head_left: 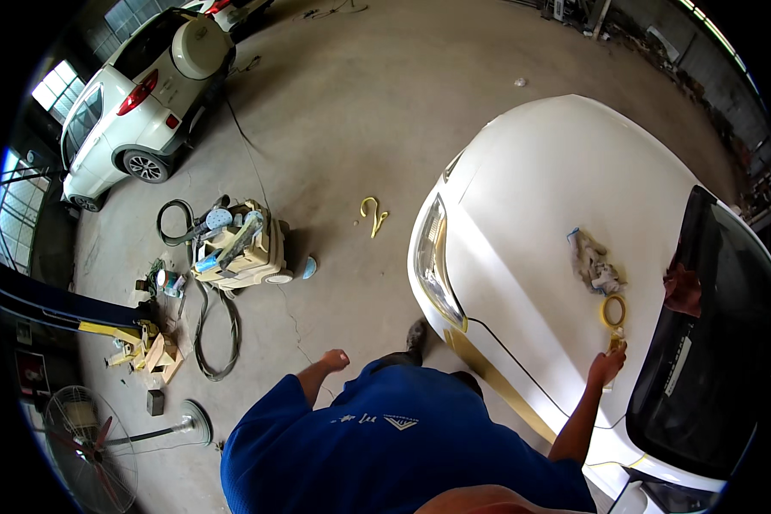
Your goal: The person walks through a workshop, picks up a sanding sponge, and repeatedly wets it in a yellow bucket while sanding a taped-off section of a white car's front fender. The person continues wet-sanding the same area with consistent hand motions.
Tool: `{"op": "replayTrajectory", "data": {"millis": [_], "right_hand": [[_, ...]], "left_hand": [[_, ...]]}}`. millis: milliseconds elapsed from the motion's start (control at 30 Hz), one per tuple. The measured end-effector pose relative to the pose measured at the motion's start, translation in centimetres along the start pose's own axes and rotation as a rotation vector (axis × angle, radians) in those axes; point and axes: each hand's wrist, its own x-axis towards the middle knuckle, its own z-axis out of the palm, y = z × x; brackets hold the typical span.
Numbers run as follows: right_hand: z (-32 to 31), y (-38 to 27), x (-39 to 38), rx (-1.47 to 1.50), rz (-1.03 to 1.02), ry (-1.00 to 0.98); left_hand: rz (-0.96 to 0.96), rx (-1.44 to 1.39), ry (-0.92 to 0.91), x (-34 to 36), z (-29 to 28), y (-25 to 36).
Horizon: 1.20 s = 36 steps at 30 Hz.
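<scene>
On the white car's hood [522,231], my right hand [606,367] is closed around a small yellow-and-whitish thing [617,339] whose kind I cannot make out. Just beyond it a yellow roll of masking tape [612,310] lies flat on the hood. Farther up the hood is a crumpled grey cloth [593,261], and a dark red cloth [683,289] lies at the windshield's lower edge. Away from the car, my left hand [336,360] hangs out beside my body above the floor, its fingers curled in and nothing visible in them.
A beige wheeled machine [244,257] with sanding tools and a black hose [199,343] stands to the left. Crumpled yellow tape [373,216] lies on the floor. A standing fan [87,445] is at lower left. Another white car [137,98] is parked at far left.
</scene>
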Motion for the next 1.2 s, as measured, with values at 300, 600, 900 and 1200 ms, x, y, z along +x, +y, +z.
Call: {"op": "replayTrajectory", "data": {"millis": [300, 600, 900, 1200], "right_hand": [[-1.7, 3.0, -1.3, -0.042, -0.032, -0.105], [0.1, 5.1, -0.7, 0.757, 0.055, -0.400], [-8.8, 6.1, 1.9, 0.947, 0.416, -0.280], [-5.6, -9.4, -9.3, 1.204, -0.109, -1.164]], "left_hand": [[0.091, -0.021, 0.096, 4.2, -6.5, 9.0], [0.286, 0.052, -0.102, 4.1, -5.9, 15.8], [0.370, 0.071, -0.137, -0.9, -5.6, 16.1], [0.518, -0.892, -0.524, -15.0, -2.4, 39.2]]}}
